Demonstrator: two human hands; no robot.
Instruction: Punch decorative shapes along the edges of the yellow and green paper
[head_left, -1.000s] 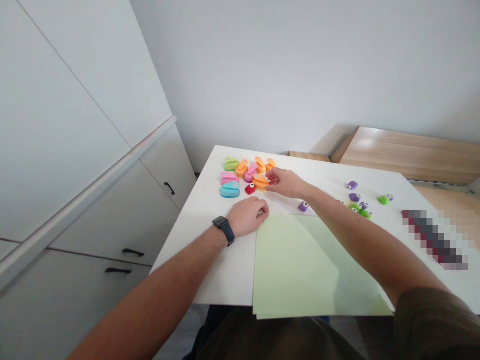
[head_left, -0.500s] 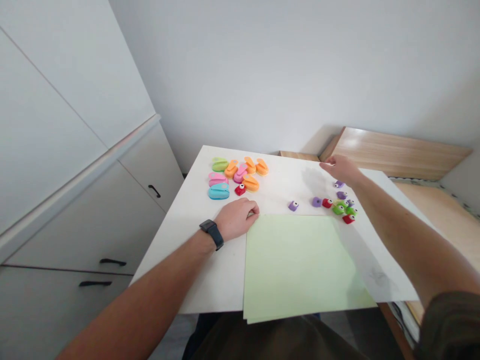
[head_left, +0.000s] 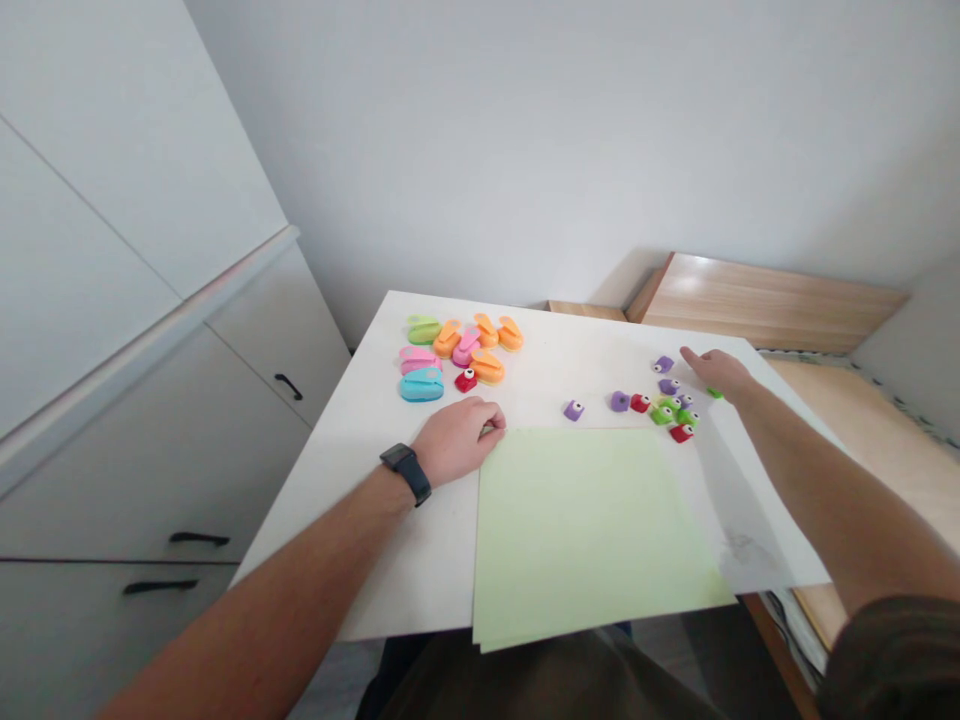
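My left hand (head_left: 459,440), a dark watch on its wrist, rests with curled fingers at the upper left corner of light green paper sheets (head_left: 585,520); whether it pinches anything is hidden. Farther right, my right hand (head_left: 718,373) is over the table with its thumb stretched out and apart. A green punch (head_left: 715,393) partly shows beneath it. Beside it lie small craft punches: a purple punch (head_left: 663,365), another purple punch (head_left: 669,386), a green punch (head_left: 661,414) and a red punch (head_left: 682,433), among several others. A lone purple punch (head_left: 574,410) sits above the paper.
Larger lever punches cluster at the table's left, among them a blue punch (head_left: 421,384) and an orange punch (head_left: 487,367), with a small red punch (head_left: 466,380) beside them. White cabinets (head_left: 255,370) stand left. A wooden panel (head_left: 772,300) is behind the table's right side.
My right hand has moved right and nearer, from the table's far edge to beside the small punches. My left hand has stayed at the paper's corner. The view has shifted slightly right.
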